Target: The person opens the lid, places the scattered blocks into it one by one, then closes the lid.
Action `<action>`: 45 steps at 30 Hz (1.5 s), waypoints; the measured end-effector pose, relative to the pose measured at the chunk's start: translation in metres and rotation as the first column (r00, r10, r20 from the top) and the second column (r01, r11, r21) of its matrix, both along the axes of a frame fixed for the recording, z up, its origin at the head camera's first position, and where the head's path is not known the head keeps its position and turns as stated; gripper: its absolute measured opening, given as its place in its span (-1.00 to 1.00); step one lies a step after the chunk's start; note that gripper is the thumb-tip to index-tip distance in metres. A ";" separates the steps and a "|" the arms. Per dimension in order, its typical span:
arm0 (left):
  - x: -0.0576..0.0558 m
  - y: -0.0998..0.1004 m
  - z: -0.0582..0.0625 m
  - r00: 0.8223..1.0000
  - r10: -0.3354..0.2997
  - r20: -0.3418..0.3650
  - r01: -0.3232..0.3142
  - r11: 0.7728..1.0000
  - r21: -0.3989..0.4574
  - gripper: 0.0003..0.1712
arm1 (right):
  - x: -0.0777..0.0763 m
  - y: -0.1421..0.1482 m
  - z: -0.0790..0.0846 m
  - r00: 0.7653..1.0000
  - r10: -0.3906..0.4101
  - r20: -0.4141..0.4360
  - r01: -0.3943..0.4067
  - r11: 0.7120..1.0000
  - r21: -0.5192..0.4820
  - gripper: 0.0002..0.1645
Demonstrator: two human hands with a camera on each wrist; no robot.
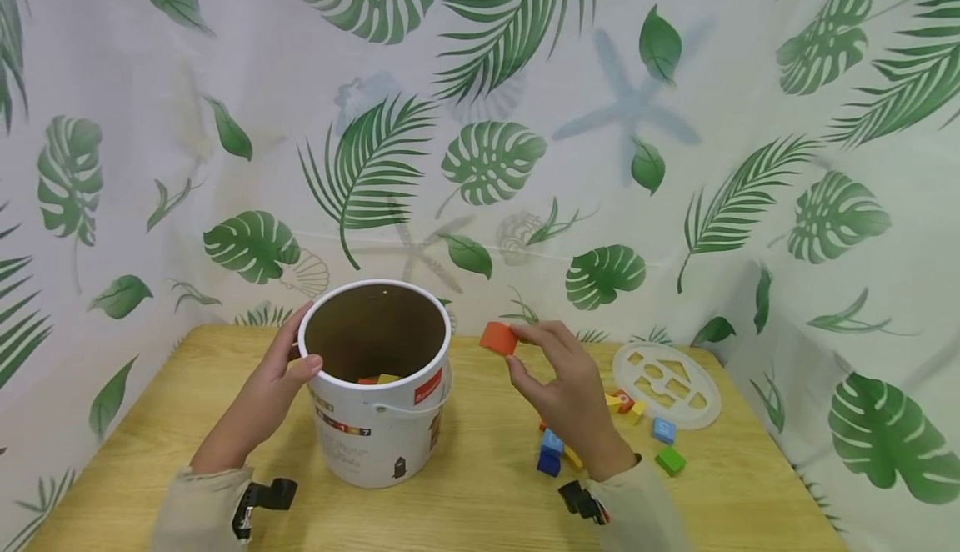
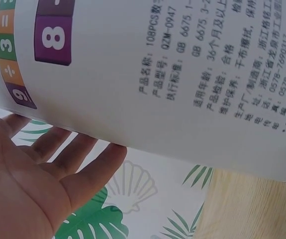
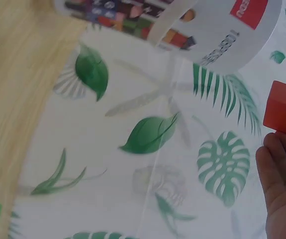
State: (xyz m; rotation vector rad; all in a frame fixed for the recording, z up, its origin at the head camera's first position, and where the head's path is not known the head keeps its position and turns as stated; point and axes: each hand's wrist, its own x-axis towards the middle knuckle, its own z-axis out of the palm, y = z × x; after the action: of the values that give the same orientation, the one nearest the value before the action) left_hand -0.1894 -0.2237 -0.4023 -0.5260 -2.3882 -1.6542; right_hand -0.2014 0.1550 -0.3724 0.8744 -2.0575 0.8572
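A white bucket (image 1: 360, 444) with a printed side stands upright on the table. My left hand (image 1: 262, 398) grips its rim at the left, thumb over the edge and fingers along the outer wall. In the left wrist view, those fingertips (image 2: 115, 152) lie against the bucket wall. Between thumb and fingers, my right hand (image 1: 566, 381) pinches a red toy block (image 1: 497, 339) in the air, just right of the bucket's rim. Red and yellow blocks (image 1: 387, 378) show partly inside the bucket; the rest of its contents is hidden behind the front wall.
Several loose blocks lie on the wooden table (image 1: 480, 494) beneath and beside my right forearm, including a green block (image 1: 671, 460) and a light blue block (image 1: 663, 429). A translucent round lid (image 1: 708, 393) with cut-out shapes lies at the back right. A leaf-patterned cloth (image 1: 517, 227) hangs behind.
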 end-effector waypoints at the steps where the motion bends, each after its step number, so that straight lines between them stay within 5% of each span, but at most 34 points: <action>1: 0.000 0.000 0.000 1.000 0.001 0.002 -0.001 1.000 0.000 -0.18 | -0.002 -0.005 0.004 1.000 0.015 -0.003 -0.015 1.000 -0.001 -0.54; 8: 0.001 -0.001 0.001 1.000 0.003 0.000 -0.003 1.000 -0.002 -0.17 | -0.019 -0.044 0.034 0.984 0.160 0.076 -0.159 0.987 -0.025 -0.59; 16: 0.001 0.001 0.001 0.999 -0.035 0.019 0.035 0.999 0.035 -0.16 | -0.037 -0.081 0.056 0.956 0.173 0.236 -0.183 0.983 0.020 -0.65; 19: 0.000 0.001 0.001 0.999 -0.034 0.020 0.033 0.999 0.036 -0.17 | -0.044 -0.095 0.062 0.919 0.204 0.337 -0.227 0.973 0.029 -0.68; 25: -0.001 0.000 0.000 0.999 -0.039 0.029 0.038 0.999 0.036 -0.17 | -0.054 -0.119 0.065 0.794 0.195 0.575 -0.257 0.966 0.027 -0.73; 27: -0.001 -0.001 0.000 0.999 -0.040 0.031 0.039 0.999 0.036 -0.18 | -0.056 -0.125 0.063 0.775 0.175 0.607 -0.257 0.965 0.050 -0.73; 34: -0.003 -0.001 -0.001 0.999 -0.044 0.027 0.043 0.998 0.038 -0.18 | -0.058 -0.135 0.051 0.814 0.048 0.578 -0.199 0.959 0.200 -0.72; 45: -0.002 -0.002 -0.001 0.998 -0.065 0.021 0.064 0.997 0.051 -0.17 | -0.056 -0.138 0.050 0.762 -0.010 0.647 -0.219 0.936 0.274 -0.71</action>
State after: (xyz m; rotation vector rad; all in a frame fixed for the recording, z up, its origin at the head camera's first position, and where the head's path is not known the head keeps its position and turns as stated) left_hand -0.1912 -0.2255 -0.4033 -0.5846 -2.3621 -1.7511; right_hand -0.2571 0.0167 -0.3220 0.9732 -2.8479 0.9774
